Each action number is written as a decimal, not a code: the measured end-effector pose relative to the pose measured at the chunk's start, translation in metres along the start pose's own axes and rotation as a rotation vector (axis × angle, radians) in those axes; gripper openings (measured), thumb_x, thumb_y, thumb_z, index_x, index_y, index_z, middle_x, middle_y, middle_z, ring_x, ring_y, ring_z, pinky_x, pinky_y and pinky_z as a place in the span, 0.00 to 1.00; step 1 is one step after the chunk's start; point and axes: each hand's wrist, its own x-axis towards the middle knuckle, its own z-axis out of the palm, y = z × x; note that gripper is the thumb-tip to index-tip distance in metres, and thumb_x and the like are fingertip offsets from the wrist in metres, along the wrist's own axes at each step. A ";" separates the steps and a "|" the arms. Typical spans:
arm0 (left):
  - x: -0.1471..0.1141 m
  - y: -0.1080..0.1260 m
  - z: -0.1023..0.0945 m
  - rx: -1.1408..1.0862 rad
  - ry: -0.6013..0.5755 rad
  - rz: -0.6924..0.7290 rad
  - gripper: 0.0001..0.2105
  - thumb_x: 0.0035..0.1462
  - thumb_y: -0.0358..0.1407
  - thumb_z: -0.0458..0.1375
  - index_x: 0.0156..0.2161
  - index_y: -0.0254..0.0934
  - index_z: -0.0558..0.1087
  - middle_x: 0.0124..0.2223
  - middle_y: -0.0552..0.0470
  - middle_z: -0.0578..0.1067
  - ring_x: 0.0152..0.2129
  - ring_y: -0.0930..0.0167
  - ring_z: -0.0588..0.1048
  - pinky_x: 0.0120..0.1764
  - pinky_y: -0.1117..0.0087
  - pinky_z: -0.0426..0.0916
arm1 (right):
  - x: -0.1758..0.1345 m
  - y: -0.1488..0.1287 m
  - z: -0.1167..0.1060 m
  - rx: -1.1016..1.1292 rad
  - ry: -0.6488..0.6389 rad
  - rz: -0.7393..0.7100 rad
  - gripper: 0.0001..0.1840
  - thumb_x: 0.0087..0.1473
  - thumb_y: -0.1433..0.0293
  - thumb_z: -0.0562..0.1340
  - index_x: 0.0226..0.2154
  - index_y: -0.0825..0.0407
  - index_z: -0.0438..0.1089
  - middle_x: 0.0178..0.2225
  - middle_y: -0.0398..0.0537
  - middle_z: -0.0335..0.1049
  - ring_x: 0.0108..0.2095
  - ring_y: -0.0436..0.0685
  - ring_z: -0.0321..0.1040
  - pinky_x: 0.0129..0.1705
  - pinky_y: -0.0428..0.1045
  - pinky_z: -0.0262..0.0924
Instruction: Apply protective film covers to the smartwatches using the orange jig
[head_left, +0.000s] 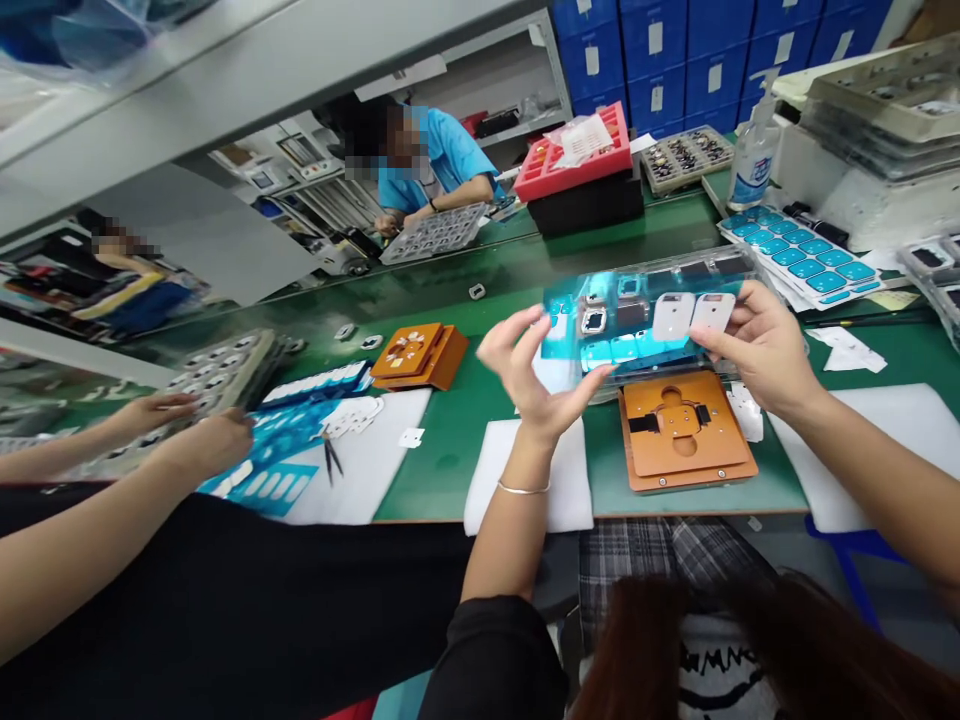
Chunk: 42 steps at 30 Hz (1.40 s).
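Observation:
My right hand is closed on the right end of a shiny blue film sheet. White rounded stickers show on the sheet near those fingers. At the sheet's left end, my left hand is open, thumb and fingers spread wide; contact with the film is unclear. Behind the sheet, partly hidden, is a clear plastic tray with small square watch-like parts. Below the sheet an orange fixture with a shaped recess and black pads rests on the green bench.
White foam sheets flank the fixture. At left, a co-worker's hands are at a parts tray, near tweezers and a second orange fixture. Blue sticker sheets and a pump bottle stand right. Another person sits opposite.

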 end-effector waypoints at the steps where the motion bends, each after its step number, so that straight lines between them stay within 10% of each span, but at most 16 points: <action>1: 0.000 0.004 0.000 0.024 0.089 0.076 0.28 0.45 0.48 0.72 0.52 0.50 0.71 0.47 0.50 0.72 0.49 0.62 0.71 0.54 0.57 0.67 | -0.002 -0.001 0.003 0.035 0.050 0.005 0.23 0.46 0.57 0.72 0.39 0.45 0.62 0.39 0.44 0.76 0.35 0.56 0.75 0.28 0.50 0.72; 4: -0.003 0.017 0.007 -0.093 -0.046 0.092 0.16 0.51 0.51 0.67 0.41 0.46 0.76 0.36 0.52 0.74 0.37 0.66 0.73 0.45 0.60 0.70 | -0.009 -0.003 0.013 0.139 0.026 0.075 0.26 0.44 0.55 0.73 0.38 0.45 0.60 0.39 0.43 0.75 0.36 0.57 0.75 0.24 0.48 0.71; 8: -0.008 0.031 0.021 -0.353 -0.273 -0.295 0.14 0.58 0.50 0.62 0.35 0.41 0.80 0.33 0.52 0.80 0.32 0.70 0.77 0.39 0.64 0.74 | -0.017 -0.003 0.020 0.088 -0.121 0.121 0.28 0.43 0.54 0.74 0.38 0.45 0.59 0.36 0.43 0.73 0.32 0.57 0.76 0.28 0.52 0.75; 13: -0.012 0.031 0.024 -0.502 -0.229 -0.644 0.15 0.52 0.52 0.66 0.32 0.42 0.82 0.33 0.54 0.83 0.30 0.70 0.80 0.39 0.65 0.77 | -0.020 -0.009 0.009 -0.515 0.135 -0.559 0.20 0.51 0.63 0.71 0.45 0.39 0.66 0.46 0.48 0.74 0.47 0.65 0.73 0.47 0.64 0.71; 18: -0.008 0.030 0.019 -0.523 -0.320 -0.535 0.16 0.50 0.53 0.67 0.28 0.42 0.81 0.26 0.55 0.80 0.23 0.74 0.76 0.30 0.71 0.74 | -0.022 -0.010 0.005 -0.905 -0.094 -0.871 0.18 0.57 0.65 0.66 0.50 0.32 0.70 0.48 0.38 0.78 0.51 0.68 0.71 0.59 0.71 0.52; 27: -0.005 0.028 0.019 -0.572 -0.354 -0.256 0.12 0.54 0.47 0.66 0.25 0.44 0.81 0.24 0.56 0.77 0.23 0.74 0.73 0.30 0.70 0.71 | -0.030 -0.010 0.019 -0.665 -0.175 -0.666 0.18 0.57 0.60 0.67 0.50 0.42 0.72 0.48 0.48 0.78 0.52 0.67 0.70 0.54 0.65 0.60; 42: -0.004 0.028 0.014 -0.578 -0.560 -0.316 0.14 0.60 0.48 0.61 0.29 0.44 0.81 0.28 0.54 0.80 0.26 0.71 0.77 0.32 0.68 0.74 | -0.030 -0.008 0.018 -0.354 -0.208 -0.413 0.14 0.57 0.61 0.68 0.44 0.47 0.74 0.40 0.47 0.80 0.39 0.58 0.77 0.44 0.54 0.73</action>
